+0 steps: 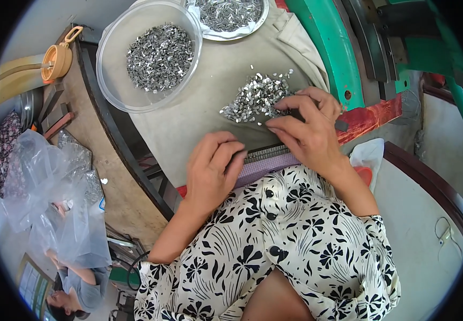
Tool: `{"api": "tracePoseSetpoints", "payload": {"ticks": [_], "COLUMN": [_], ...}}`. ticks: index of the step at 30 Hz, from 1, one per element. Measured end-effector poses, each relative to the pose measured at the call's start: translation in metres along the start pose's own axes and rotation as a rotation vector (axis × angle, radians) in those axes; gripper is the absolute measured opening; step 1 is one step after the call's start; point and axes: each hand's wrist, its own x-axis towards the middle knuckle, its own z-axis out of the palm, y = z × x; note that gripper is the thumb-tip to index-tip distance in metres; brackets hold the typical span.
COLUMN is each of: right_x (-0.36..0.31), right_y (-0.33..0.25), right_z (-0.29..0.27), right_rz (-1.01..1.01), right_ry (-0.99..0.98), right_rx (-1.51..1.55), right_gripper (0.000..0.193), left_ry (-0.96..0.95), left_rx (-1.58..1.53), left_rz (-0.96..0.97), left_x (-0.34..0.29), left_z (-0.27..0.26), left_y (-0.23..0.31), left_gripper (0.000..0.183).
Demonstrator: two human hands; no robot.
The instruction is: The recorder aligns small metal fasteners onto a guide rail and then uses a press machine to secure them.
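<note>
The left hand [212, 171] lay with fingers together, curled over the end of a narrow ridged strip [268, 154], hiding that end. The right hand [306, 128], fingers bent and slightly apart, pressed on a dark bar at the strip's other end, touching a loose pile of small metal pieces [253, 99] on the grey cloth-covered table [199, 123]. Beyond stood a clear bowl [148, 56] and a tray [231, 18], cut off at the top, both holding similar pieces.

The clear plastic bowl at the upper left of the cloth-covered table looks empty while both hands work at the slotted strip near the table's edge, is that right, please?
Not quite: the clear plastic bowl is not empty; it holds a heap of small metal pieces, as the head view shows. The rest stands: the left hand and right hand work at the slotted strip near the edge of the cloth-covered table.
</note>
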Motion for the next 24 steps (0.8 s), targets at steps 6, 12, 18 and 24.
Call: {"api": "tracePoseSetpoints", "payload": {"ticks": [6,12,18,24], "right_x": [0.010,0.010,0.008,-0.014], "right_y": [-0.003,-0.002,-0.001,-0.002], "right_z": [0.006,0.004,0.007,0.002], "right_rz": [-0.124,-0.085,-0.054,-0.057], "right_ry": [-0.056,-0.068,-0.032,0.033], "right_rx": [-0.057,-0.039,0.013,0.101], "right_gripper": [0.013,0.013,0.015,0.021], "left_ry": [0.031,-0.024,-0.049,-0.036], "left_rx": [0.078,0.198,0.263,0.244], "left_rz": [-0.015,0.066,0.095,0.022], "left_x": [0.021,0.039,0.043,0.024], "left_z": [-0.001,0.009,0.011,-0.002], "left_y": [-0.001,0.000,0.003,0.007], "left_gripper": [0.016,0.016,0.014,0.014]}}
